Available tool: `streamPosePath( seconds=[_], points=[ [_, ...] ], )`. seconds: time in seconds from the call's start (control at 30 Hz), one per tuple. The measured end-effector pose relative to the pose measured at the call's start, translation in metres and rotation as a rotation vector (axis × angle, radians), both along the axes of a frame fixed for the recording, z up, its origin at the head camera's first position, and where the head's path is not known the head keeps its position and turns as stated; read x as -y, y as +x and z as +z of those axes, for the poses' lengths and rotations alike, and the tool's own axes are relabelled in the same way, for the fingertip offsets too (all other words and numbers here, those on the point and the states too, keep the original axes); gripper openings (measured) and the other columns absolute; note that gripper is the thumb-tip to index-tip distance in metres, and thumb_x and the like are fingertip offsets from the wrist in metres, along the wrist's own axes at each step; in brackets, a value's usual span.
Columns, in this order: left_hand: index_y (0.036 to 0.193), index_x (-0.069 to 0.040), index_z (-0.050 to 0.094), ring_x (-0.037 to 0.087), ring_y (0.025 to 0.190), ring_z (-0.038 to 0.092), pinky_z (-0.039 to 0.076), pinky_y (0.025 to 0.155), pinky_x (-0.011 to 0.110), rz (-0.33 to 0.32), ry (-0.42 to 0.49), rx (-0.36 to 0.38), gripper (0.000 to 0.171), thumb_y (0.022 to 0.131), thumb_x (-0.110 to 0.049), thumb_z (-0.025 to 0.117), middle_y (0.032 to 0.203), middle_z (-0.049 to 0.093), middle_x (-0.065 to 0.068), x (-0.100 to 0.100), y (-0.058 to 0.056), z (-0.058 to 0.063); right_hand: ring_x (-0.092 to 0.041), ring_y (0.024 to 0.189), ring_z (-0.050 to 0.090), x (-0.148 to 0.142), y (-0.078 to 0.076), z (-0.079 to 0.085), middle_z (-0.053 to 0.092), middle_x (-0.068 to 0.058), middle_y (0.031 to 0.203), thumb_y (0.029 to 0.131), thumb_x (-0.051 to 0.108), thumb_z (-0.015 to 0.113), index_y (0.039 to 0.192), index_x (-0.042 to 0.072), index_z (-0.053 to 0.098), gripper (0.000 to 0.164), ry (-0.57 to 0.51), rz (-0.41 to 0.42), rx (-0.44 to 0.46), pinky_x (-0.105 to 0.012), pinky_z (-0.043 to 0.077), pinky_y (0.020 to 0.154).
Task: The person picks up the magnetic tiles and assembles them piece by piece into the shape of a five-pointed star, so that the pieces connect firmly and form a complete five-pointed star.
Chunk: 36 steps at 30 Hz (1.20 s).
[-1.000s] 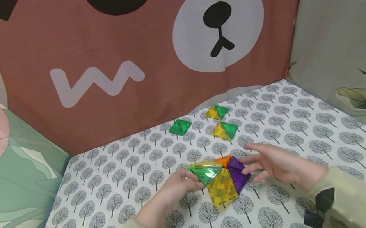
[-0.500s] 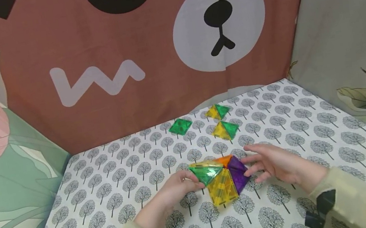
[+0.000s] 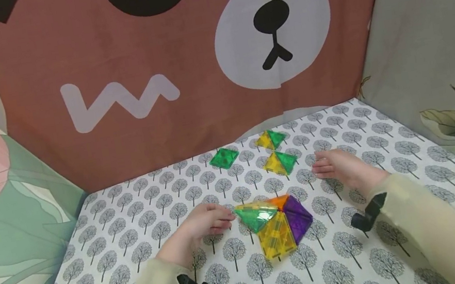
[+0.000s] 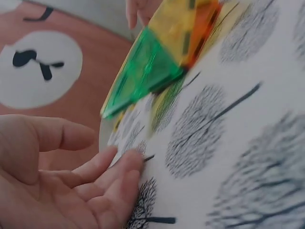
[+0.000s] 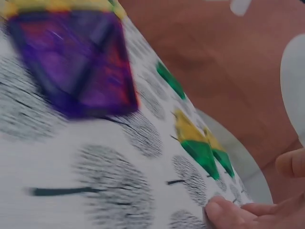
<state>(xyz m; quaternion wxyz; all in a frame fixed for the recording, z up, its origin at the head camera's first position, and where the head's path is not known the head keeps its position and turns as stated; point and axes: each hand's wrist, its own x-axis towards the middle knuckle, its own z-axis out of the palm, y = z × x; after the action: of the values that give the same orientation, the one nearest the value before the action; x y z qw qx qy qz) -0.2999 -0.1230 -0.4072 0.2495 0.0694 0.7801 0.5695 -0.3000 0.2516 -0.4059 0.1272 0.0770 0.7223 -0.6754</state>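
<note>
A raised build of translucent magnetic tiles stands mid-table, with a green tile [image 3: 257,217], a yellow tile [image 3: 278,238], an orange tile [image 3: 279,202] and a purple tile [image 3: 298,218] showing. Just left of its green corner is my left hand [image 3: 206,219], its fingers loosely bent and holding nothing; the left wrist view shows a gap between the fingers and the green tile [image 4: 143,71]. My right hand [image 3: 341,166] is to the right of and beyond the build, apart from it, with nothing in it. In the right wrist view the purple tile [image 5: 76,62] is blurred.
Farther back lie a green diamond-shaped piece [image 3: 224,158] and two yellow-and-green tile pairs, the rear pair [image 3: 270,140] and the front pair [image 3: 280,162]. A tree-print cloth [image 3: 150,242] covers the table. A brown bear-print curtain [image 3: 121,143] rises behind it.
My left hand has let go of the green corner and drawn back left. My right hand has moved away from the purple tile, up and to the right. The build stays in place.
</note>
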Motion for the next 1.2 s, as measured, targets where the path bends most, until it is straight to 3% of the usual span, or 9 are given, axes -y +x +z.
streamPosePath(
  seconds=[0.1,0.2,0.37,0.5,0.7,0.93,1.2],
  points=[
    [0.125,0.012,0.056,0.033,0.106,0.065,0.055,0.090,0.038,0.100,0.050,-0.012,0.035,0.096,-0.007,0.059,0.118,0.064,0.024,0.000,-0.016,-0.002,-0.043,0.135,0.038,-0.002,-0.021,0.001,0.029,-0.037,0.149,0.108,0.026,0.031,0.152,-0.011,0.004,0.063,-0.001,0.007,0.015,-0.043,0.037,0.110],
    [0.134,0.015,0.048,0.038,0.117,0.059,0.051,0.096,0.039,0.139,0.111,-0.007,0.040,0.099,-0.004,0.054,0.127,0.058,0.028,-0.002,-0.030,-0.003,-0.042,0.135,0.038,-0.001,-0.040,0.003,0.030,-0.035,0.150,0.108,0.025,0.032,0.154,-0.007,0.007,0.062,0.017,0.023,0.044,-0.042,0.040,0.108],
    [0.136,0.016,0.044,0.037,0.120,0.057,0.050,0.098,0.038,0.121,0.176,0.058,0.041,0.100,-0.003,0.052,0.131,0.056,0.028,-0.009,-0.051,-0.005,-0.040,0.132,0.044,0.003,-0.062,0.007,0.036,-0.033,0.147,0.107,0.028,0.035,0.152,-0.010,0.019,0.061,0.077,0.112,0.080,-0.042,0.047,0.101],
    [0.137,0.011,0.047,0.032,0.116,0.061,0.051,0.097,0.037,0.085,0.134,0.076,0.042,0.100,-0.007,0.055,0.130,0.058,0.022,-0.016,-0.065,-0.003,-0.038,0.125,0.050,0.009,-0.070,0.008,0.044,-0.032,0.141,0.108,0.028,0.033,0.146,-0.014,0.030,0.056,0.088,0.171,0.079,-0.042,0.048,0.100],
    [0.137,0.012,0.043,0.034,0.118,0.059,0.049,0.099,0.037,0.076,0.153,0.103,0.044,0.099,-0.006,0.055,0.129,0.057,0.025,-0.031,-0.085,0.002,-0.038,0.123,0.052,0.023,-0.079,0.008,0.046,-0.032,0.138,0.108,0.025,0.034,0.145,-0.015,0.030,0.054,0.054,0.214,0.073,-0.043,0.046,0.102],
    [0.133,0.011,0.048,0.033,0.115,0.062,0.052,0.095,0.036,0.150,0.195,0.157,0.038,0.098,-0.003,0.056,0.125,0.061,0.025,-0.052,-0.093,0.004,-0.042,0.128,0.048,0.033,-0.082,0.009,0.043,-0.035,0.141,0.108,0.022,0.032,0.146,-0.015,0.027,0.053,0.013,0.240,0.091,-0.044,0.043,0.105],
    [0.126,0.012,0.055,0.035,0.107,0.066,0.055,0.090,0.036,0.197,0.159,0.137,0.033,0.096,-0.002,0.057,0.116,0.065,0.026,-0.066,-0.092,0.007,-0.044,0.124,0.052,0.042,-0.083,0.007,0.044,-0.038,0.138,0.107,0.017,0.036,0.142,-0.017,0.030,0.050,-0.051,0.166,0.100,-0.045,0.047,0.101]
  ],
)
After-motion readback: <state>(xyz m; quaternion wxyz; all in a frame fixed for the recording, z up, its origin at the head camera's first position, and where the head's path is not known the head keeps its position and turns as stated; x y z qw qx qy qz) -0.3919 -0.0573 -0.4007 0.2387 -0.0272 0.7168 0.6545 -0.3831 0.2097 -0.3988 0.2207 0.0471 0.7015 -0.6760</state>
